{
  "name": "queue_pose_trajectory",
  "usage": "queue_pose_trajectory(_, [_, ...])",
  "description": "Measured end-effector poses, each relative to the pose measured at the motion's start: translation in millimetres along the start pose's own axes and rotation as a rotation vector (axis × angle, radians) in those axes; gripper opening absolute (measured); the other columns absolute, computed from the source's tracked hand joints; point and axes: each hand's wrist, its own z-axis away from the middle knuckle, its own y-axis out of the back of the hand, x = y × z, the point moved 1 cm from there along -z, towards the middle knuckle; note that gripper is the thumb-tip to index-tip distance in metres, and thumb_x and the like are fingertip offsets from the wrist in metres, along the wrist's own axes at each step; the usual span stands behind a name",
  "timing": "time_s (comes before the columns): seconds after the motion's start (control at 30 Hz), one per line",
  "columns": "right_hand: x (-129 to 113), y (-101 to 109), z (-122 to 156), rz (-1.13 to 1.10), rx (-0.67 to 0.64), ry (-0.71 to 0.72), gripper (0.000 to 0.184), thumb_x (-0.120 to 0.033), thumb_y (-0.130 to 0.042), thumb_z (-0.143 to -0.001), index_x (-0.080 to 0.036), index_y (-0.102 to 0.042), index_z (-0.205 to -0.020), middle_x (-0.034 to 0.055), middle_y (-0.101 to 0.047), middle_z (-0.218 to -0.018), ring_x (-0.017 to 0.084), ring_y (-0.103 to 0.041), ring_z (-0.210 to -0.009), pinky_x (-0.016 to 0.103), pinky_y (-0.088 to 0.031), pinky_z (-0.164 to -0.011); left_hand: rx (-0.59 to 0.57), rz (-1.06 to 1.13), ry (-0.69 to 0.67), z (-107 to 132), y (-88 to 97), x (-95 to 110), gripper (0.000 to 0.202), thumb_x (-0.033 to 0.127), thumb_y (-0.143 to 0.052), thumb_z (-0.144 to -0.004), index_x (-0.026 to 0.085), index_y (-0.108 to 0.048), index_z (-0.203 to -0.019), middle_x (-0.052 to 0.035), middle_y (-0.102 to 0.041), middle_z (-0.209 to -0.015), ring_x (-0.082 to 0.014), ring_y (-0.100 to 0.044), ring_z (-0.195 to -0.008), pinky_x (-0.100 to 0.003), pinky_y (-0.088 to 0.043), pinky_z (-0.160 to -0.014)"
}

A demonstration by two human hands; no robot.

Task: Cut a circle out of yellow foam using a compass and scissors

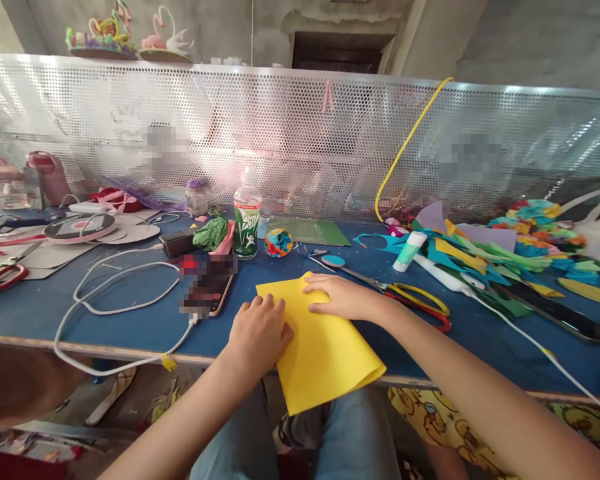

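Observation:
A yellow craft sheet (320,357) hangs partly over the front edge of the blue table, its lower right side curling over in a bend. My left hand (260,330) is closed at the sheet's left edge, fingers bent and thumb against the yellow surface. Near the top of the sheet, my right hand (337,297) holds it down, with fingers and thumb curved onto it. Scissors with yellow and red handles (417,300) lie just right of my right hand. Left of my left hand is a phone (209,290), partly blurred, with a white cable (125,310) plugged in.
Behind the sheet stand a green-labelled bottle (247,223) and a multicoloured ball (279,243). A glue stick (410,252) and colourful scraps (460,257) lie to the right. A perforated metal screen (280,133) closes off the back. Red-handled scissors (5,280) lie far left.

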Motion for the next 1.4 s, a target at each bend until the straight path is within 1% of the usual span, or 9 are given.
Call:
queue_pose_trajectory(0.13, [4.8,-1.6,0.7,0.066,0.053,0.053,0.040,-0.036,-0.058,-0.078,-0.014,-0.062,-0.111,0.0128,-0.057,-0.122,0.024,-0.046,-0.120,0.037,-0.034,-0.102,-0.056,0.014,-0.114,-13.3,4.6,-1.1,0.023,0.020,-0.046,-0.075,0.011,-0.058,-0.093,-0.0152,-0.061,-0.097,-0.0287,-0.058,-0.093,-0.039,-0.046,-0.078])
queue_pose_trajectory(0.27, [-7.3,-4.7,16.4,0.179,0.180,0.125,0.024,-0.027,-0.053,-0.083,-0.017,-0.067,-0.099,0.0108,-0.061,-0.115,0.024,-0.053,-0.111,0.037,-0.039,-0.096,-0.079,0.131,-0.286,-25.0,5.5,-4.3,0.023,0.017,-0.050,-0.071,0.016,-0.058,-0.092,-0.0093,-0.062,-0.096,-0.0226,-0.061,-0.089,-0.032,-0.046,-0.078])
queue_pose_trajectory(0.47, [-29.0,-8.7,40.4,0.175,0.167,0.162,0.023,-0.020,-0.048,-0.084,-0.020,-0.068,-0.094,0.0061,-0.066,-0.105,0.021,-0.057,-0.102,0.036,-0.039,-0.088,0.008,0.072,-0.160,-22.2,0.8,5.3,0.023,0.034,-0.049,-0.077,0.017,-0.058,-0.089,-0.0083,-0.064,-0.089,-0.0247,-0.061,-0.086,-0.031,-0.047,-0.070])
queue_pose_trajectory(0.73, [11.8,-16.6,74.0,0.001,0.213,0.012,0.030,-0.029,-0.040,-0.089,-0.030,-0.061,-0.111,-0.0020,-0.059,-0.120,0.021,-0.049,-0.117,0.043,-0.033,-0.095,0.020,0.060,-0.157,-16.4,2.4,3.7,0.026,0.037,-0.044,-0.081,0.016,-0.057,-0.091,-0.0085,-0.063,-0.093,-0.0237,-0.060,-0.090,-0.030,-0.046,-0.074])
queue_pose_trajectory(0.9, [20.6,-23.1,85.8,-0.079,0.279,-0.024,0.032,-0.032,-0.037,-0.090,-0.031,-0.061,-0.110,-0.0030,-0.059,-0.120,0.021,-0.048,-0.118,0.044,-0.031,-0.099,-0.016,0.008,-0.196,-14.6,3.6,7.6,0.028,0.031,-0.042,-0.083,0.017,-0.057,-0.102,-0.0094,-0.061,-0.097,-0.0231,-0.058,-0.093,-0.032,-0.045,-0.079])
queue_pose_trajectory(1.07, [16.9,-24.5,87.5,-0.017,0.395,-0.042,0.025,-0.030,-0.045,-0.088,-0.028,-0.067,-0.099,-0.0007,-0.066,-0.109,0.021,-0.056,-0.107,0.044,-0.031,-0.097,-0.079,-0.104,-0.243,-17.2,9.1,21.0,0.029,0.026,-0.037,-0.085,0.016,-0.059,-0.101,-0.0115,-0.060,-0.095,-0.0243,-0.058,-0.089,-0.033,-0.047,-0.070])
queue_pose_trajectory(1.23, [10.9,-22.2,88.5,0.101,0.463,-0.038,0.024,-0.026,-0.046,-0.088,-0.021,-0.070,-0.086,0.0040,-0.066,-0.091,0.017,-0.056,-0.086,0.034,-0.037,-0.080,-0.123,-0.229,-0.206,-39.9,6.2,49.0,0.035,0.031,-0.035,-0.089,0.010,-0.063,-0.089,-0.0153,-0.062,-0.087,-0.0261,-0.060,-0.082,-0.034,-0.047,-0.063])
queue_pose_trajectory(1.3, [9.3,-21.3,89.4,0.157,0.451,-0.048,0.024,-0.026,-0.045,-0.088,-0.019,-0.068,-0.087,0.0047,-0.062,-0.085,0.016,-0.052,-0.081,0.032,-0.036,-0.074,-0.116,-0.195,-0.268,-49.2,-0.9,56.0,0.031,0.025,-0.036,-0.089,0.009,-0.062,-0.091,-0.0156,-0.063,-0.091,-0.0256,-0.060,-0.085,-0.033,-0.048,-0.066])
queue_pose_trajectory(1.4, [8.4,-20.9,90.3,0.207,0.424,-0.052,0.024,-0.024,-0.043,-0.088,-0.018,-0.065,-0.081,0.0041,-0.058,-0.079,0.016,-0.048,-0.075,0.031,-0.033,-0.069,-0.084,-0.050,-0.474,-55.1,-13.8,56.2,0.033,0.013,-0.034,-0.086,0.010,-0.055,-0.111,-0.0139,-0.058,-0.118,-0.0224,-0.055,-0.107,-0.033,-0.045,-0.086])
